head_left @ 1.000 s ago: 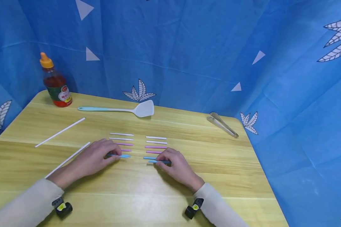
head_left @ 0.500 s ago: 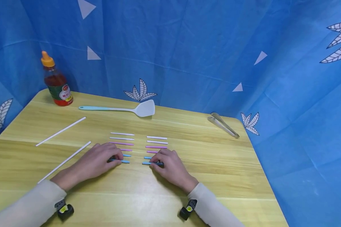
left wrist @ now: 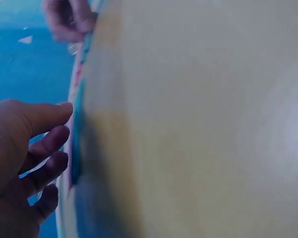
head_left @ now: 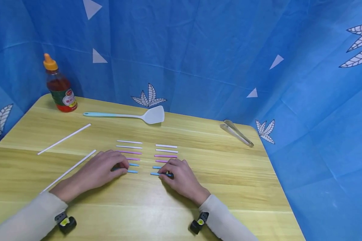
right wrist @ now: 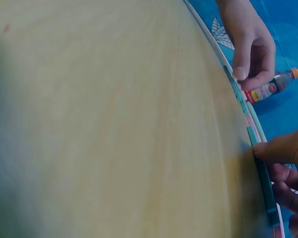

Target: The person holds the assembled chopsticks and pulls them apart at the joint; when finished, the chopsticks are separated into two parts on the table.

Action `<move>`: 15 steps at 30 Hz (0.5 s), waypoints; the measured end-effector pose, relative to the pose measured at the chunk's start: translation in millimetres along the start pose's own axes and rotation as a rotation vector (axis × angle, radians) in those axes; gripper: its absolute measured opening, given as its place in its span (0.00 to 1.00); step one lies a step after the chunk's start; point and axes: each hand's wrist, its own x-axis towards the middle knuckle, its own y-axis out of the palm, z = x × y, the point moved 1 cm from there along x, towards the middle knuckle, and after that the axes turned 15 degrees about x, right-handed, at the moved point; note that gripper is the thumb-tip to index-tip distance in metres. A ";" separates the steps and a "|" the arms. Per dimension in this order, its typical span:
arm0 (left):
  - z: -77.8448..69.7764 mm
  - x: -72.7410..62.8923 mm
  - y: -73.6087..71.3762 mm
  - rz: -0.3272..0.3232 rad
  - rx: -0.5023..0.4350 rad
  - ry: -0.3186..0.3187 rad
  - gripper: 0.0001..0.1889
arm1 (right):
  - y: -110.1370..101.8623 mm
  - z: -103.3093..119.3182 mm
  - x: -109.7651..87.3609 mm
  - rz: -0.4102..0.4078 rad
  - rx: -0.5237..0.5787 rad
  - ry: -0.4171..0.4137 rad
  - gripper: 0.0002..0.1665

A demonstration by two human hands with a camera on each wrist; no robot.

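Two columns of short thin sticks lie on the wooden table, running from white sticks (head_left: 166, 146) at the back through pink sticks (head_left: 166, 156) to blue ones in front. My left hand (head_left: 101, 170) is over the front blue stick of the left column (head_left: 132, 172). In the left wrist view its thumb and loosely bent fingers stand apart beside that blue stick (left wrist: 77, 134). My right hand (head_left: 182, 179) pinches the front blue stick of the right column (head_left: 154, 174), the thumb on its side in the right wrist view. Part of each front stick is hidden by a hand.
Two long white sticks (head_left: 64, 139) lie at the left. Along the back of the table (head_left: 157, 214) are a sauce bottle (head_left: 62, 93), a white spatula (head_left: 153, 115) with a pale blue handle, and metal tongs (head_left: 236, 133). A blue curtain (head_left: 181, 50) hangs behind.
Both hands have come forward to the front of the columns, each bringing a blue stick there. Since half a second ago, the left fingers have loosened and drawn slightly left from their stick.
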 end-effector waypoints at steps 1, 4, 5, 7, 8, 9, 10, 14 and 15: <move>2.7 -1.3 -3.0 0.000 -0.003 -0.012 0.06 | 0.0 -0.3 -0.2 0.002 0.003 0.002 0.05; 15.0 -7.7 -13.9 0.001 -0.009 -0.060 0.06 | -0.5 0.2 -0.5 0.005 0.012 0.006 0.05; 20.3 -10.9 -17.7 0.007 -0.007 -0.079 0.06 | -0.7 0.6 -0.5 0.005 0.015 0.008 0.05; 32.9 -18.4 -23.3 0.014 0.002 -0.117 0.07 | -1.0 0.9 -0.8 0.006 0.019 0.013 0.05; 39.8 -22.5 -25.2 0.015 0.012 -0.132 0.08 | -1.2 1.1 -0.8 0.007 0.021 0.014 0.05; 46.9 -27.2 -26.9 0.017 0.020 -0.151 0.08 | -1.3 1.2 -0.8 0.007 0.021 0.014 0.05; 53.8 -32.4 -28.1 0.015 0.030 -0.166 0.08 | -1.4 1.4 -0.8 0.008 0.022 0.015 0.05; 77.1 -52.9 -31.5 0.004 0.057 -0.226 0.09 | -1.9 1.4 -0.9 0.010 0.024 0.018 0.05; 81.2 -57.7 -32.0 0.008 0.055 -0.243 0.09 | -2.1 1.2 -1.1 0.011 0.025 0.018 0.05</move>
